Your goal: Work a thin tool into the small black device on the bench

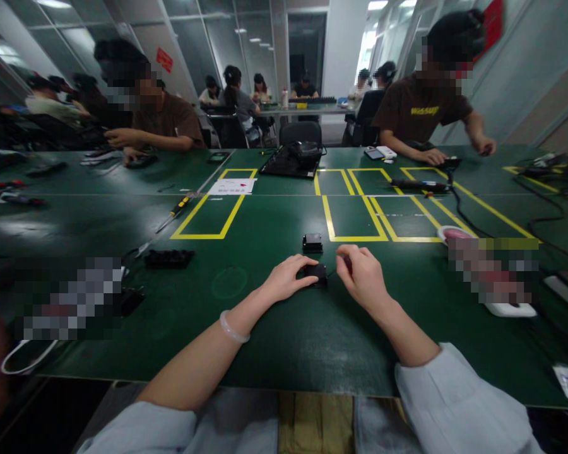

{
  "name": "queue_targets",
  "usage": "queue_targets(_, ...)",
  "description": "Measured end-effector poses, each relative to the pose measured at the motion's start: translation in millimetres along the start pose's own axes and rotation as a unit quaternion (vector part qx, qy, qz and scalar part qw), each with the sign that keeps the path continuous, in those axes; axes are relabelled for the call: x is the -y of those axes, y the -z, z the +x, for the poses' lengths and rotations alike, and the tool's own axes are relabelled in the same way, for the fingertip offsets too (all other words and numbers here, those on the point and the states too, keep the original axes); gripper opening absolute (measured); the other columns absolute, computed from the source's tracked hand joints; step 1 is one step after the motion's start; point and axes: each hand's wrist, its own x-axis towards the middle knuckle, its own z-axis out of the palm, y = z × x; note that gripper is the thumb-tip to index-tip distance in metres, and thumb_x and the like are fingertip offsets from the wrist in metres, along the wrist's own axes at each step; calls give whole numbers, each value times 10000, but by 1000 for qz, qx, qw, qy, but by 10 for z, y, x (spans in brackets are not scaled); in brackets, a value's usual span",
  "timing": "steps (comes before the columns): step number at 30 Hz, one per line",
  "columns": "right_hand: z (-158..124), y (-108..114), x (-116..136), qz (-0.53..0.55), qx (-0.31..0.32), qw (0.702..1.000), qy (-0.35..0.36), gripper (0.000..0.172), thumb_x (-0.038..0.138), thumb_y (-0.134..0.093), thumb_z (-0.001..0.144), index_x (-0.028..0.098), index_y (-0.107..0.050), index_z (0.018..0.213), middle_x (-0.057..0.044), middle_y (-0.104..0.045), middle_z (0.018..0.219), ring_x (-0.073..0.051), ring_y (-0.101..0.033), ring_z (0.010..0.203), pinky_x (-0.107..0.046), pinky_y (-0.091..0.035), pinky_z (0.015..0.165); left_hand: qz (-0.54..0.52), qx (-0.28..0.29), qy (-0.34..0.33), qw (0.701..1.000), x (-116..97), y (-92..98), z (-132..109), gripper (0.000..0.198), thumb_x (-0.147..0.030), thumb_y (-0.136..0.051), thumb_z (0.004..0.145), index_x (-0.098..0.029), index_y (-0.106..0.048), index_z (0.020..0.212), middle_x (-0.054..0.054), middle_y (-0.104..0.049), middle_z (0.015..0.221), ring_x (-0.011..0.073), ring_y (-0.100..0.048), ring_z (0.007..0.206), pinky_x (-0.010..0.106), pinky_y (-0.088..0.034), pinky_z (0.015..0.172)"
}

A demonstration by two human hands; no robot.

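Head camera looked down on a dark green table (246,328). At the far left lay a low black tray (169,257) with small compartments; what was in them could not be told. Behind it lay a screwdriver (176,210) with a yellow and black handle, beside a rectangle of yellow tape (207,236). A white paper (231,186) lay further back.

Near the middle, the left hand (288,279), with a pale bracelet (233,328) on its wrist, rested on the table. Its fingers were closed narrowly on a small black part (317,272), which sat on the table between both hands. A second black part (312,243) stood just behind it, apart from the hands.

The right hand (363,277) was just beside the small black part. Its fingers were pinched tightly on a thin dark rod (332,273), and the tip of this rod reached the part.

Further to the right stood a white dish (447,232) with something pink in it, half hidden by blur. Across the table, other people sat at work.
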Motion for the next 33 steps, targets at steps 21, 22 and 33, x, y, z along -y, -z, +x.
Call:
queue_targets(21, 11, 24, -3, -22, -6, 1000, 4, 83, 236, -485, 928, 199, -547, 888, -5, -605, 697, -148, -530, 628, -286, -410, 680, 0, 1, 1, 1000, 26, -18, 1, 346, -421, -572, 898, -255, -574, 1201, 40, -607, 1100, 217, -572, 1022, 330, -450, 891)
queue_targets(22, 10, 24, -4, -22, -7, 1000, 4, 86, 249, -492, 928, 200, -546, 882, -5, -606, 695, -148, -533, 630, -286, -409, 682, 0, 2, 0, 1000, 25, -17, 0, 346, -419, -571, 899, -254, -572, 1203, 39, -607, 1099, 217, -571, 1024, 331, -450, 889)
queue_targets(33, 11, 19, 4, -21, -14, 1000, 1, 114, 175, -452, 917, 199, -546, 977, -24, -649, 773, -162, -567, 672, -293, -424, 682, 1, -1, -4, 1000, 12, -4, 0, 334, -406, -574, 898, -257, -578, 1197, 39, -612, 1104, 215, -571, 1027, 333, -447, 898)
